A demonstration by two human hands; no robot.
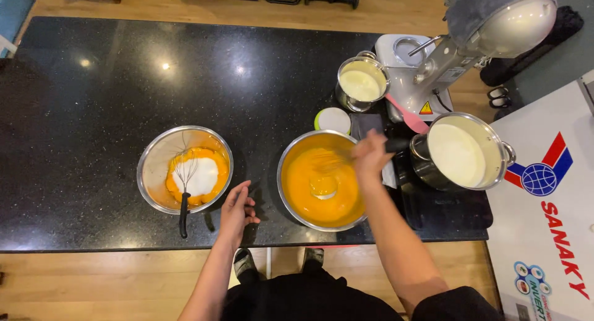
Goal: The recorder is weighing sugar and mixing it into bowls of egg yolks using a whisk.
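Dark-sleeved forearms reach up from the lower frame; right hand (370, 155) grips a blurred whisk (331, 162) in the centre steel bowl (291, 185) of runny yellow batter, likely heavy and slippery-rimmed; left hand (237, 211) rests open, empty, just beside it.

Both forearms bare, no sleeves past elbows; black top w/ short sleeves; dark trousers; dark slippers (245, 260).
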